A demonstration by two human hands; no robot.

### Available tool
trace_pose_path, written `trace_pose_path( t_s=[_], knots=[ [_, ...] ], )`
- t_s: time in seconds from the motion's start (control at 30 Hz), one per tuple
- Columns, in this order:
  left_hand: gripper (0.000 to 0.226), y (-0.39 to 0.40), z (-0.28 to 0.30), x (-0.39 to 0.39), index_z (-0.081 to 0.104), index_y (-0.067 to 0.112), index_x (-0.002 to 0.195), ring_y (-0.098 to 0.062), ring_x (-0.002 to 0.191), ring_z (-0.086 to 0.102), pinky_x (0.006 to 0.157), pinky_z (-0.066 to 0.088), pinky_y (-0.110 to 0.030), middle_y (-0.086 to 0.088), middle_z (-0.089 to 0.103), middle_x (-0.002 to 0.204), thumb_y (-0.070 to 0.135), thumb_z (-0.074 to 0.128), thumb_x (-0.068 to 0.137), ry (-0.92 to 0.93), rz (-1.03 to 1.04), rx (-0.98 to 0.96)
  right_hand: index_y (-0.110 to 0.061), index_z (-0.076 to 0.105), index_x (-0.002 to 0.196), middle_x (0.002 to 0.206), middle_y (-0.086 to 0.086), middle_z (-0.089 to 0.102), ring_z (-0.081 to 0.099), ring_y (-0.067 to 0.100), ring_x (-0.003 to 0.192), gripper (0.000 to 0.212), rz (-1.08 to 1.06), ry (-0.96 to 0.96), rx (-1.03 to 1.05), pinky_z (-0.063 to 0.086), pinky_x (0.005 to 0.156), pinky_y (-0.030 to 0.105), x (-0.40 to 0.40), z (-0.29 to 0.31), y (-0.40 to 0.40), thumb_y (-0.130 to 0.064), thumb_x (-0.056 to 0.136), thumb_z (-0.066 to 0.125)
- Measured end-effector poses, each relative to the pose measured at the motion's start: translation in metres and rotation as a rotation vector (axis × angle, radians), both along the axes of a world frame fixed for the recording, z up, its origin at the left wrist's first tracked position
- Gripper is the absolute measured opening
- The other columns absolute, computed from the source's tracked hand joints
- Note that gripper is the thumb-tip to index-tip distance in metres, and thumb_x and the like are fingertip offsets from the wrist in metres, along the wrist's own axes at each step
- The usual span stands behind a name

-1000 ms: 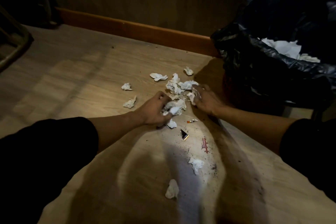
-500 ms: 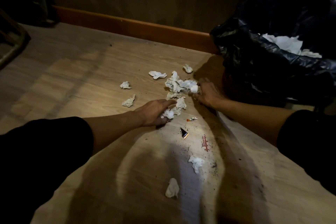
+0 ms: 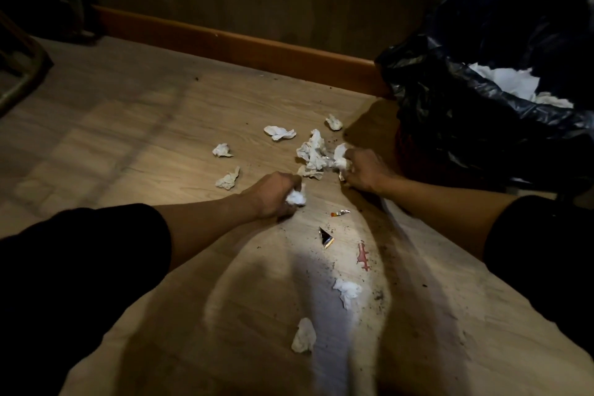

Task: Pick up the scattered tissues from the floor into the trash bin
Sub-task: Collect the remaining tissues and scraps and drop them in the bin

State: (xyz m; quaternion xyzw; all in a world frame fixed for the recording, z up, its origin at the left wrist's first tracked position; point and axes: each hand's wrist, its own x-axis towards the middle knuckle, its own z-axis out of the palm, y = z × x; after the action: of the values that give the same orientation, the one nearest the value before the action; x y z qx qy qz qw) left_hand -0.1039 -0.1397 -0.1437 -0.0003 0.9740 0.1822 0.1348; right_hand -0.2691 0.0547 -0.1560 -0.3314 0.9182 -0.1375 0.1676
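Left grip (image 3: pixel 276 194) clamped on tissue wad (image 3: pixel 295 198); right grip (image 3: pixel 364 170) clutching tissues (image 3: pixel 341 157) beside bin (image 3: pixel 482 125).

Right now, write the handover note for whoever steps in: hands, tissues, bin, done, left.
Left hand: shut on a crumpled white tissue wad, low over the wooden floor.
Right hand: shut on white tissues at the edge of the central tissue pile.
Black-bagged trash bin: at right, white paper already inside.
Done: some paper binned, two handfuls gathered.
Left: bin both handfuls, then the pile, four loose tissues beyond it, two nearer the person. Small wrapper scraps also lie about.
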Motion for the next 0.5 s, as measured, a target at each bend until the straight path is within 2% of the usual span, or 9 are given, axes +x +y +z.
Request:
trace_pose_path(
  t_s=[0.07,0.13,0.17,0.23,0.3,0.33,0.4,0.5],
  knots=[
    [0.046,-0.004,0.003,-0.006,0.053,0.014,0.117,-0.030,0.089,0.064,0.073,0.052,-0.032,-0.016,0.069,0.110,0.026,0.076,0.078,0.012,0.127,0.053,-0.011,0.067,0.103,0.101,0.008,0.068,0.066,0.027,0.091,0.024,-0.056,-0.021,-0.015,0.053,0.069,0.032,-0.001,0.006,0.005,-0.024,0.083,0.073],
    [0.071,-0.006,0.004,-0.017,0.043,0.014,0.137,-0.033,0.090,0.066,0.073,0.050,-0.030,-0.019,0.069,0.115,0.024,0.078,0.076,0.046,0.229,0.061,-0.015,0.069,0.104,0.096,0.005,0.071,0.070,0.024,0.085,0.028,-0.090,-0.089,-0.031,0.061,0.072,0.038,-0.001,0.011,0.011,-0.025,0.078,0.076],
    [0.087,-0.006,0.005,-0.024,0.032,0.016,0.148,-0.036,0.092,0.066,0.074,0.051,-0.030,-0.021,0.069,0.114,0.024,0.078,0.075,0.057,0.252,0.040,-0.016,0.069,0.107,0.096,0.005,0.073,0.071,0.023,0.084,0.032,-0.087,-0.114,-0.033,0.062,0.075,0.040,0.001,0.013,0.015,-0.027,0.077,0.077],
    [0.109,-0.003,0.005,-0.037,0.007,0.027,0.158,-0.038,0.086,0.066,0.074,0.053,-0.036,-0.021,0.069,0.103,0.025,0.078,0.075,0.043,0.225,-0.015,-0.016,0.068,0.112,0.101,0.007,0.074,0.071,0.026,0.091,0.040,-0.044,-0.117,-0.012,0.061,0.079,0.038,0.003,0.016,0.022,-0.031,0.075,0.075],
    [0.113,0.007,0.006,-0.049,-0.005,0.040,0.155,-0.037,0.083,0.064,0.072,0.053,-0.040,-0.021,0.064,0.100,0.025,0.076,0.078,0.010,0.134,-0.072,-0.015,0.066,0.114,0.102,0.008,0.073,0.070,0.026,0.092,0.043,-0.001,-0.113,0.048,0.056,0.076,0.030,0.007,0.016,0.029,-0.032,0.076,0.075],
    [0.110,0.013,0.006,-0.054,-0.003,0.044,0.154,-0.038,0.087,0.063,0.075,0.053,-0.040,-0.021,0.060,0.105,0.025,0.075,0.080,-0.022,0.091,-0.103,-0.015,0.065,0.116,0.098,0.007,0.073,0.069,0.025,0.088,0.044,0.014,-0.123,0.076,0.052,0.071,0.025,0.009,0.015,0.033,-0.032,0.077,0.076],
    [0.094,0.026,0.005,-0.060,0.013,0.042,0.154,-0.040,0.098,0.061,0.083,0.052,-0.040,-0.021,0.053,0.120,0.026,0.073,0.083,-0.089,0.018,-0.163,-0.016,0.065,0.117,0.090,0.004,0.071,0.067,0.022,0.080,0.046,0.050,-0.143,0.129,0.051,0.068,0.025,0.013,0.014,0.041,-0.035,0.077,0.079],
    [0.064,0.039,0.003,-0.059,0.046,0.025,0.142,-0.040,0.101,0.062,0.084,0.051,-0.037,-0.018,0.053,0.121,0.027,0.072,0.083,-0.086,-0.018,-0.196,-0.012,0.066,0.104,0.092,0.006,0.070,0.068,0.024,0.083,0.039,0.066,-0.131,0.177,0.059,0.076,0.036,0.018,0.017,0.054,-0.035,0.075,0.080]
  ],
)
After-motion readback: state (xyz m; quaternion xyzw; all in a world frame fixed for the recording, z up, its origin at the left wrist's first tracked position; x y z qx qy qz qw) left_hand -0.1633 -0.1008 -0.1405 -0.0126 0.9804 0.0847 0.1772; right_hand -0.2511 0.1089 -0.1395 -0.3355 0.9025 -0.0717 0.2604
